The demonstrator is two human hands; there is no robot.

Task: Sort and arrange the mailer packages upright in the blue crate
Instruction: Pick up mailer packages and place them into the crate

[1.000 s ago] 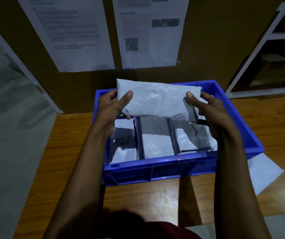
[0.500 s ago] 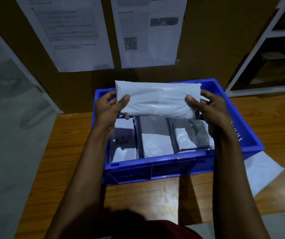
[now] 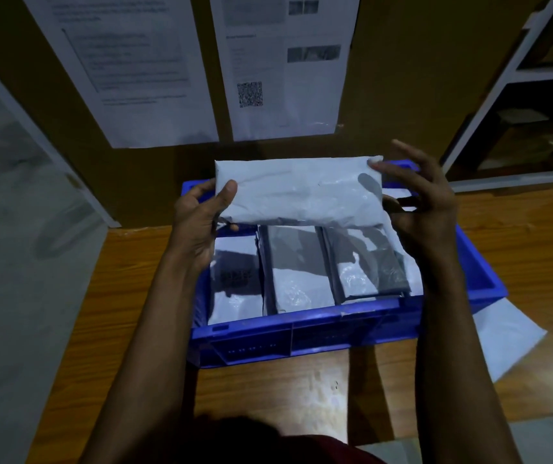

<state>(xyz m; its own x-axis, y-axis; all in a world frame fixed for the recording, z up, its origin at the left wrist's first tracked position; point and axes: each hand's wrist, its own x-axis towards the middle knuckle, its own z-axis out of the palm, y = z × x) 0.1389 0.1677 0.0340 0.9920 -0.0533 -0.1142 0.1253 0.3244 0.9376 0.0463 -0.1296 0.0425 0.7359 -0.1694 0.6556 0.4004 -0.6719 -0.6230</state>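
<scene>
One mailer (image 3: 302, 192) above the crate (image 3: 302, 333): left hand (image 3: 194, 222) clamps one end, right hand (image 3: 429, 212) fingers spread, touching the other. Likely soft, light, slick; grip ends.

white mailer (image 3: 302, 192): crosswise over blue crate (image 3: 302, 336) | three mailers (image 3: 297, 269): side by side inside

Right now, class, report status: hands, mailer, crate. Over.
Left hand grips mailer. Right hand open, fingers touching its corner. Mailer at rear of crate; three packed mailers nearer.
</scene>
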